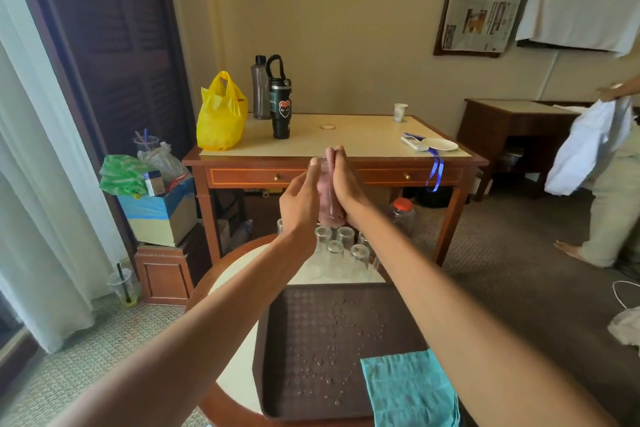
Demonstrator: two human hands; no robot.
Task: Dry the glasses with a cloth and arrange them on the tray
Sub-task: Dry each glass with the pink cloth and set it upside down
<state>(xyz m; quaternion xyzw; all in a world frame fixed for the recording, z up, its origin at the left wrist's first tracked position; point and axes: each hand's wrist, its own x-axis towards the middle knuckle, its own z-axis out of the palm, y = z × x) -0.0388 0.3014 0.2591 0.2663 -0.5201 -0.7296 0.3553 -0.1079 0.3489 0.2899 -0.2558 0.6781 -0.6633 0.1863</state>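
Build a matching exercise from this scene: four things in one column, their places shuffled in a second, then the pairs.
Things:
1. pink cloth
2. teal cloth
3. yellow plastic bag
4. upturned glasses

Places:
A. left end of the wooden desk
B. over the brown tray's near right corner
C. on the round table, beyond the tray
D. raised with the held glass between left hand and right hand

Pairs: 1-D, 2-B, 3-A, 4-C
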